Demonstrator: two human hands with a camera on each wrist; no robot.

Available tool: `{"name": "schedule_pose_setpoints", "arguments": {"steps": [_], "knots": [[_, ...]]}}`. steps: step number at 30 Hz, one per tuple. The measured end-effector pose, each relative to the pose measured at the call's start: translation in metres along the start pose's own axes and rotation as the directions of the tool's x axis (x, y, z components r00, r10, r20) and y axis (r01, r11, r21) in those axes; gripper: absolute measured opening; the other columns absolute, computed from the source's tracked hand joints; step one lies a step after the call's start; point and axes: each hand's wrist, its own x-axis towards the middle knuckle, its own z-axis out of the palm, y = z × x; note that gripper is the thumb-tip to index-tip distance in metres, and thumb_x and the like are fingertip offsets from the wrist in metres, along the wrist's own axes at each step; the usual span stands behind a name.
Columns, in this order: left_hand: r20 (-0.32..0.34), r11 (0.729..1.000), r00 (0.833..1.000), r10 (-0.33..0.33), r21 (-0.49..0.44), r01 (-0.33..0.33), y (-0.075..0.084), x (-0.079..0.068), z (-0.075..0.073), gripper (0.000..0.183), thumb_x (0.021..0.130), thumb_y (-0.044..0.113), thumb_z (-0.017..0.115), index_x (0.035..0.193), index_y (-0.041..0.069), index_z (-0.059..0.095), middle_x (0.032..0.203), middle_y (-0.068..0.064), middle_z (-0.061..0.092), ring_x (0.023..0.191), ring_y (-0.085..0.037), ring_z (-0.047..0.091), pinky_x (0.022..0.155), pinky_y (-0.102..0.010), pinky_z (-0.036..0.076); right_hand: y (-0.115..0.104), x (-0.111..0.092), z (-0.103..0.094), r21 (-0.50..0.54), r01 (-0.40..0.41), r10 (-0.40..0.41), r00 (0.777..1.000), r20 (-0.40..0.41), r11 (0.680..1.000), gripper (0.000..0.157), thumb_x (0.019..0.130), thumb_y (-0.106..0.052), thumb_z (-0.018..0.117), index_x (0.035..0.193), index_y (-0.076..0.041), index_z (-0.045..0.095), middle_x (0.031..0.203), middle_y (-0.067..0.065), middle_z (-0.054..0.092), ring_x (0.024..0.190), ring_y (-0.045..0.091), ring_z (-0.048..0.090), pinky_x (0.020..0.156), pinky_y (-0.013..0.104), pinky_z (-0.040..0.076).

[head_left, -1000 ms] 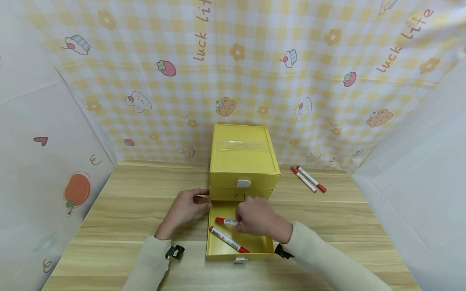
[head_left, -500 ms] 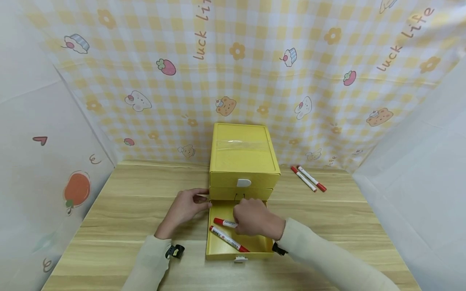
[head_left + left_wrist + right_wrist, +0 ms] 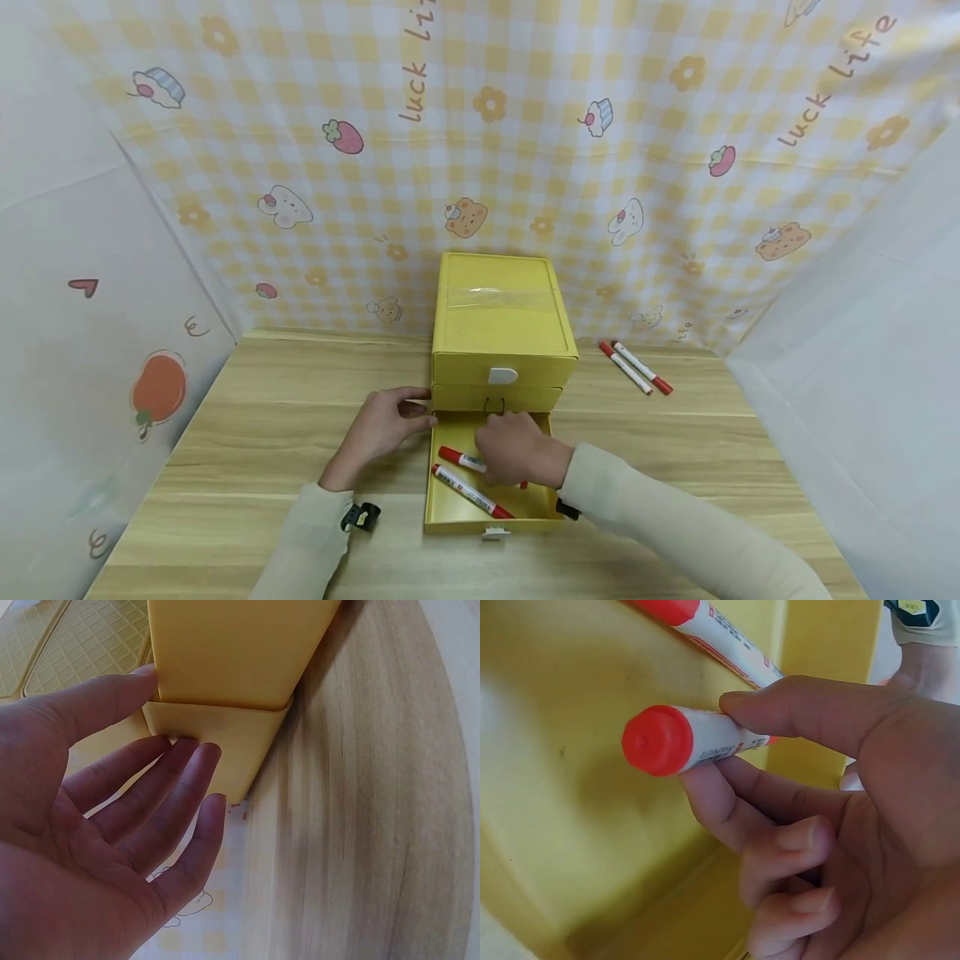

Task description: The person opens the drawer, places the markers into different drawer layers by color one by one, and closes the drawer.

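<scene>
My right hand is over the pulled-out bottom drawer of a yellow drawer box. Between thumb and fingers it pinches a white marker with red ends, held above the drawer floor in the right wrist view. A second red-and-white marker lies slantwise in the drawer, nearer its front. At the box's left side is my left hand, its fingers spread and slightly bent. In the left wrist view its fingertips are right at the yellow side wall, where the upper and lower parts meet.
Two more red-and-white markers lie on the wooden table to the right of the box. Behind stands a yellow checked cloth. The upper drawers are closed, the top one with a white pull tab.
My right hand has shifted slightly left over the drawer with the pinched marker, whose far red end now shows past the hand. The left hand stays where it was.
</scene>
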Motion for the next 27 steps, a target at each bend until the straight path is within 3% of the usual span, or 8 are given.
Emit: {"name": "schedule_pose_setpoints", "arguments": {"steps": [9,18,27], "knots": [[-0.003,1.0,1.0,0.022,0.01,-0.022,-0.001,0.0,0.0,0.042,0.096,0.013,0.088,0.132,-0.005,0.075,0.112,-0.015,0.082,0.1,-0.028,0.081,0.093,-0.05,0.065,-0.004,0.009,0.004,-0.057,-0.003,0.005,0.999,0.034,0.998,0.04,0.096,-0.023,0.083,0.067,-0.017,0.056,0.063,-0.004,0.045,0.054,0.01,0.038,0.044,0.025,0.034],[0.0,0.999,1.0,0.03,0.012,-0.03,-0.001,0.0,0.001,0.042,0.096,0.013,0.088,0.132,-0.006,0.075,0.113,-0.016,0.082,0.1,-0.029,0.081,0.093,-0.05,0.065,-0.007,0.012,0.007,-0.105,-0.001,0.007,0.999,0.049,0.994,0.036,0.097,-0.03,0.084,0.072,-0.017,0.061,0.067,-0.004,0.052,0.056,0.01,0.042,0.047,0.025,0.039],[-0.002,1.0,1.0,0.028,0.005,-0.028,0.0,-0.001,0.0,0.041,0.096,0.01,0.087,0.132,-0.007,0.075,0.113,-0.017,0.082,0.101,-0.03,0.081,0.093,-0.05,0.065,-0.006,0.013,0.008,-0.095,0.011,-0.007,0.999,0.048,0.995,0.035,0.098,-0.029,0.084,0.073,-0.017,0.062,0.065,-0.004,0.05,0.056,0.01,0.042,0.047,0.025,0.038]]}}
